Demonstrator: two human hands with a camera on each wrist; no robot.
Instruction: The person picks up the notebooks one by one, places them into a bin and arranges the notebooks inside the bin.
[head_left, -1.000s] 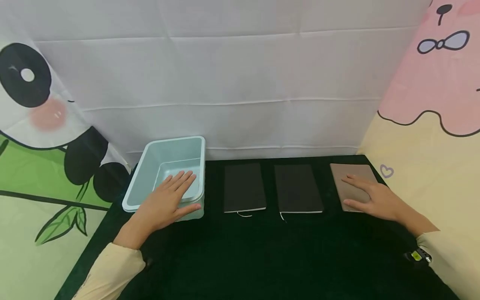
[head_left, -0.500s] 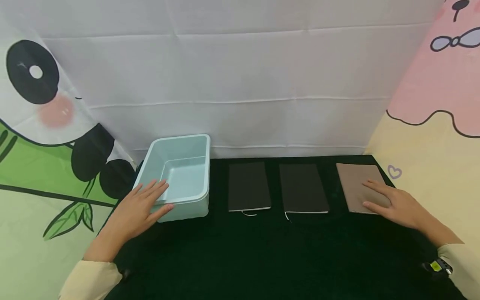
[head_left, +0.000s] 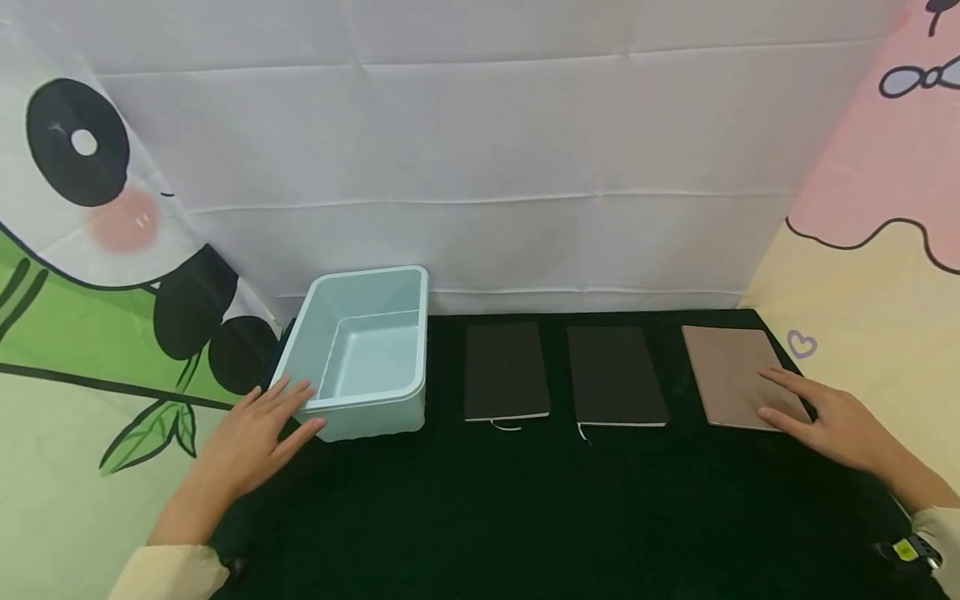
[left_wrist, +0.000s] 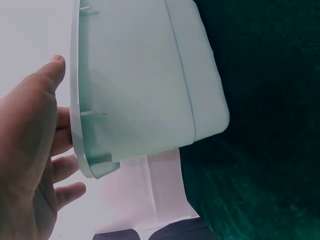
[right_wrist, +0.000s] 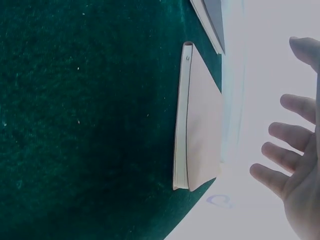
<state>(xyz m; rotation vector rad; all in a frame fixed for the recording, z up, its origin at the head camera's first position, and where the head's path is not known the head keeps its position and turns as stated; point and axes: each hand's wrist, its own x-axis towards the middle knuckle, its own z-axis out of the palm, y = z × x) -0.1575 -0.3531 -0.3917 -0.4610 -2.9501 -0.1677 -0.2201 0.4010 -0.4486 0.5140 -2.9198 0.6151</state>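
Pale blue bin [head_left: 365, 354] upright, far left; tan notebook [head_left: 731, 375] flat, far right.

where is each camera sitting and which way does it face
Head: looks forward and down at the black cloth table; both hands and cream sleeves show, left hand at the pale blue plastic tub, right hand beside the tan flat notebook.
Left wrist: looks past the palm at the tub's outer wall.
Right wrist: looks past open fingers at the notebook's edge.
Shared: head and left wrist both show the tub; head and right wrist, the notebook.
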